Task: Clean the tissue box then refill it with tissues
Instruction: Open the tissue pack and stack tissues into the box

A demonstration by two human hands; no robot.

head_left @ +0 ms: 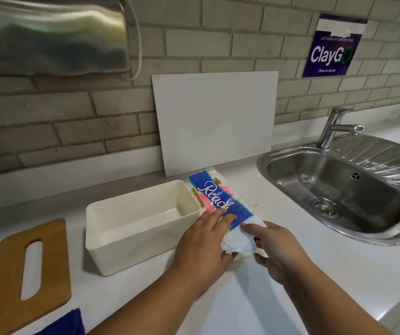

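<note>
Left hand point(203, 240) grips the near end of the paper-towel pack point(218, 197), fingers on top, thumb beneath; right hand point(278, 252) pinches its white end. Open tissue box point(141, 240) stands just beside, lidless.

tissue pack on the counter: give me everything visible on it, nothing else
The tissue pack is a soft, clear-plastic-wrapped block of white paper. It is printed with a blue band, white "Reach" script, pink patches and yellow lettering. It lies flat on the white counter, running away from the camera, close beside the open cream tissue box. Its near end is crumpled white. The left hand grips it with fingers across the blue band, and the right hand pinches that end.
</note>
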